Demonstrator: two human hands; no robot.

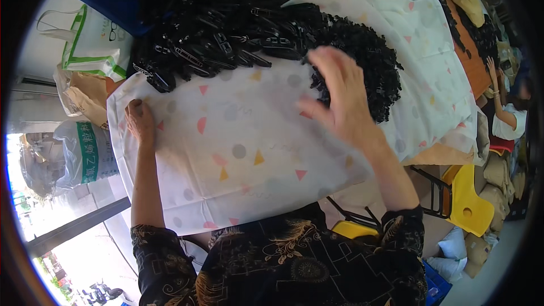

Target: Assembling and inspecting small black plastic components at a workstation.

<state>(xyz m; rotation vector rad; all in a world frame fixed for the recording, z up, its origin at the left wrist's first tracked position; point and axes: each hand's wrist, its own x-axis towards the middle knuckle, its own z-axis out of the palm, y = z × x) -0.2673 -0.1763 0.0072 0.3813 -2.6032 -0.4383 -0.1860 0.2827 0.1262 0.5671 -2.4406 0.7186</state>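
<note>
My left hand [139, 120] rests on the left side of a white cloth [272, 187] printed with coloured triangles and dots. Its fingers are curled in, and whatever they may hold is hidden. Over the cloth, right of the middle, my right hand [344, 99] is raised with thumb and fingers apart, slightly blurred, and nothing shows in it. Just behind and beside it lies a heap of small black pieces [379, 73]. Farther back, a larger heap of long, narrow black plastic parts [226, 42] stretches across the far left of the table.
A blue bin [105, 0] stands at the back left, above a white and green bag [93, 45]. Brown paper [85, 96] and a clear sack [73, 153] lie left of the table. Yellow chairs [467, 204] are at right, and another person [510, 119] sits at the far right.
</note>
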